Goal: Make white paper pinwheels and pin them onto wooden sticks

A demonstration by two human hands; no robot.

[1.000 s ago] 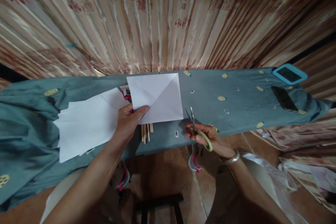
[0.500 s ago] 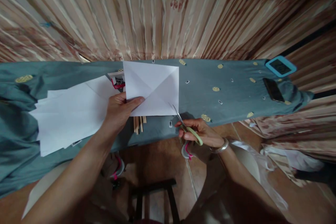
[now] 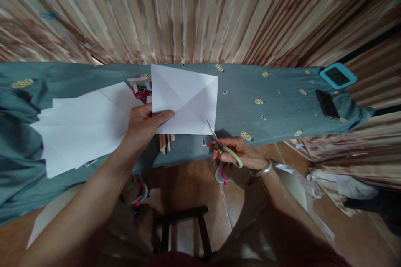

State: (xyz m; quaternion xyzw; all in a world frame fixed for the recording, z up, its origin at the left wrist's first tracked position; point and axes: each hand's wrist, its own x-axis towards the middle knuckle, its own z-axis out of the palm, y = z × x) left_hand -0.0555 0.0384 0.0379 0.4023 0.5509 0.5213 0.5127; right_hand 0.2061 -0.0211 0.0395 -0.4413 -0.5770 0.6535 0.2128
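A square sheet of white paper [image 3: 184,87] with diagonal creases is held above the table, its left lower edge pinched in my left hand [image 3: 145,123], thumb on top. My right hand [image 3: 233,153] grips scissors [image 3: 231,156] with pale green handles. Their blades reach over the paper's lower right part, near a crease; whether they have cut into it I cannot make out. Under the paper's lower edge, several thin wooden sticks [image 3: 166,144] poke out. Left of the paper sits a small red box [image 3: 142,89] with dark small items in it.
A pile of white sheets [image 3: 84,125] lies on the grey-green tablecloth [image 3: 238,108] at left. A phone [image 3: 327,104] and a blue-framed device [image 3: 338,76] are at the right end. Pleated curtains [image 3: 175,12] hang behind; a dark stool [image 3: 183,217] stands below.
The paper has tilted slightly, its right side swinging a little to the right. The scissors stay at its lower right part. The whole view has shifted slightly.
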